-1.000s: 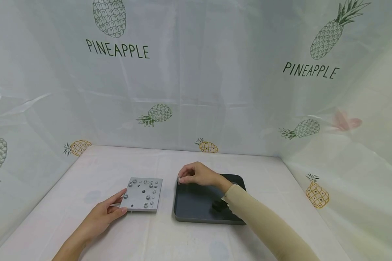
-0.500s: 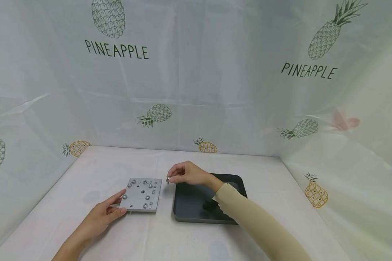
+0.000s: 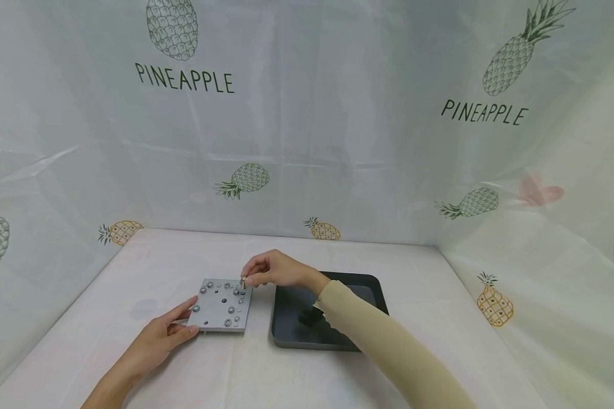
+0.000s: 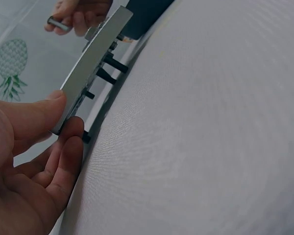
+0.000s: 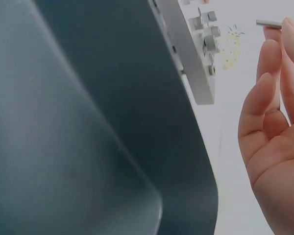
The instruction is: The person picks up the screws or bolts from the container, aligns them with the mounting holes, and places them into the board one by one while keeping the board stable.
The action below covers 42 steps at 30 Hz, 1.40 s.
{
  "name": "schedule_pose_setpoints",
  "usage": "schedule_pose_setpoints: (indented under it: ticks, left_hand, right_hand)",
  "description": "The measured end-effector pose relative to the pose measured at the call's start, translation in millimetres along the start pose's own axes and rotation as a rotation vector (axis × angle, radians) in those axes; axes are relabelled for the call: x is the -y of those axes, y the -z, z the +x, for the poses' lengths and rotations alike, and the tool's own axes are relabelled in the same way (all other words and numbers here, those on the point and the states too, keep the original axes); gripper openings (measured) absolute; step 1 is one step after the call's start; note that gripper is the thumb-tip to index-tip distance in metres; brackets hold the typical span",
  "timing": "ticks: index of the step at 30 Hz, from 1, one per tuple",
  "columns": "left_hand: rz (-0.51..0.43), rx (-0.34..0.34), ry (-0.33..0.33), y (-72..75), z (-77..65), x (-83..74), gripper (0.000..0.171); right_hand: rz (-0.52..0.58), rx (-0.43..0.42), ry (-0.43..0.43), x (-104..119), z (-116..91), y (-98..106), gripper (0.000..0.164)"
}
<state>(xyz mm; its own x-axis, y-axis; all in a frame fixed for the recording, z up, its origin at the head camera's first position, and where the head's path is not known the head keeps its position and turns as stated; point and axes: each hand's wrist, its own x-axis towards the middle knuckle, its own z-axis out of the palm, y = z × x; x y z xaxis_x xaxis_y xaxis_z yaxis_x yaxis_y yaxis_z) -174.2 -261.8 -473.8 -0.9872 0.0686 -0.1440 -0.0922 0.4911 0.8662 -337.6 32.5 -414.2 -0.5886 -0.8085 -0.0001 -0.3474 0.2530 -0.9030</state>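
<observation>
A square silver metal plate (image 3: 216,313) lies left of the tray, with several bolts set in its top. My left hand (image 3: 156,342) holds its left side; in the left wrist view the thumb is on one face and the fingers curl under. Bolt shanks (image 4: 116,64) stick out beneath the plate. My right hand (image 3: 277,268) is over the plate's far right corner, pinching a small metal bolt (image 4: 59,23) between thumb and fingertips. The bolt's shank (image 5: 267,23) points away from the fingers in the right wrist view.
A dark shallow tray (image 3: 312,344) stands right of the plate, under the right forearm. A black strap-like piece (image 3: 311,316) shows by the right wrist. Pale cloth covers the table (image 3: 266,375), and a pineapple-print sheet (image 3: 378,193) hangs behind.
My right hand has moved left with the pinched bolt, from the tray's far left corner to above the plate. The left hand and plate stay in place.
</observation>
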Motion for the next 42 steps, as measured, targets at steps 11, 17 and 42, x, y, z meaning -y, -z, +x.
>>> schedule_pose_setpoints:
  ticks: [11,17,42]
  left_hand:
    - [-0.001,-0.002,-0.004,0.5,0.6,1.1,0.083]
    - [0.001,-0.001,-0.004,1.0,-0.4,2.3,0.083]
    - [0.014,0.0,-0.011,1.2,0.1,-0.3,0.08]
  right_hand:
    - [-0.017,0.047,-0.048,5.5,35.9,-12.8,0.017]
    - [-0.042,0.079,-0.033,4.3,51.9,-20.1,0.018]
    - [-0.126,0.073,-0.051,-1.6,70.3,-29.3,0.014]
